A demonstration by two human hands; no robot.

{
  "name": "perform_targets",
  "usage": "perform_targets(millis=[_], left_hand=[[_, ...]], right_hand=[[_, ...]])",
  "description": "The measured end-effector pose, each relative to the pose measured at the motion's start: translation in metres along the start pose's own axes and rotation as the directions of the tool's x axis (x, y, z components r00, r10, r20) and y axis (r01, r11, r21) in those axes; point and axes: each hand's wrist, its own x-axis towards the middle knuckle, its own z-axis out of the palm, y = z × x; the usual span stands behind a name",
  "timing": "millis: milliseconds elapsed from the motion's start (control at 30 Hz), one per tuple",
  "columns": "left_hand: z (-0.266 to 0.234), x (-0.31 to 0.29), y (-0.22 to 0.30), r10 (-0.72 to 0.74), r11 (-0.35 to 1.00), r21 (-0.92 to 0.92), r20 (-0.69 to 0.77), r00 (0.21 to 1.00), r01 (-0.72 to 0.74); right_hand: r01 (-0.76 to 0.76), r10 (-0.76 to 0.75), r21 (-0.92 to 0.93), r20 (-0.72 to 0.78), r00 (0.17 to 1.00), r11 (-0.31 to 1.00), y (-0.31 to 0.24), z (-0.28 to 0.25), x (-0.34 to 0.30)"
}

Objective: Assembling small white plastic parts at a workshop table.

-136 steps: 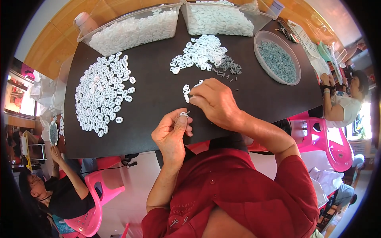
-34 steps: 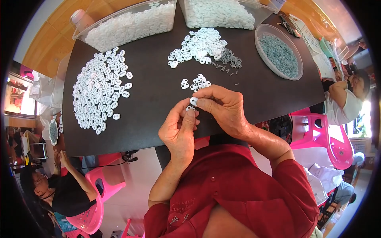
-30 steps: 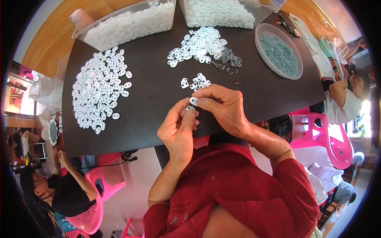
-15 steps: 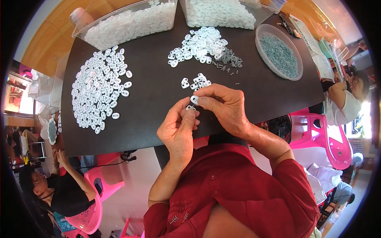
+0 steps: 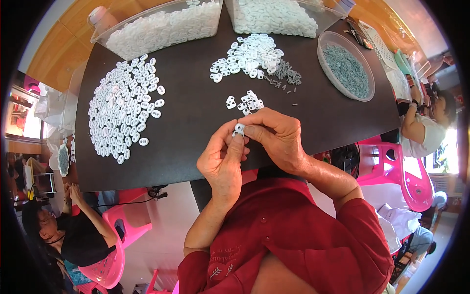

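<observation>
My left hand (image 5: 223, 159) and my right hand (image 5: 281, 139) meet over the near edge of the dark table. Between their fingertips are two small white plastic pieces with holes (image 5: 239, 128), pressed against each other. My left thumb and fingers pinch the lower piece, and the right thumb and forefinger grip the upper one. Just beyond my fingers lies a small cluster of similar white pieces (image 5: 249, 101). Farther back a bigger heap of white pieces (image 5: 252, 55) adjoins a pile of short grey pins (image 5: 288, 73). My fingertips partly cover both held pieces.
Many white oval pieces (image 5: 117, 110) spread over the table's left side. Two clear bins, left (image 5: 164, 41) and right (image 5: 274, 19), hold white pieces at the back. A round tub (image 5: 346, 66) of grey-green pins stands right. Co-workers sit on both sides near pink chairs (image 5: 396, 166).
The two white pieces, apart with a thin pin visible between them before, are now together. My right fingertips have come down toward the left ones. The view has shifted slightly.
</observation>
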Motion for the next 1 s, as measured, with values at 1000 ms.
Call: perform_targets(millis=[1000], left_hand=[[0.002, 0.011, 0.003, -0.067, 0.978, -0.197, 0.008, 0.998, 0.068]], right_hand=[[0.315, -0.323, -0.339, 0.036, 0.946, 0.886, 0.007, -0.004, 0.0]])
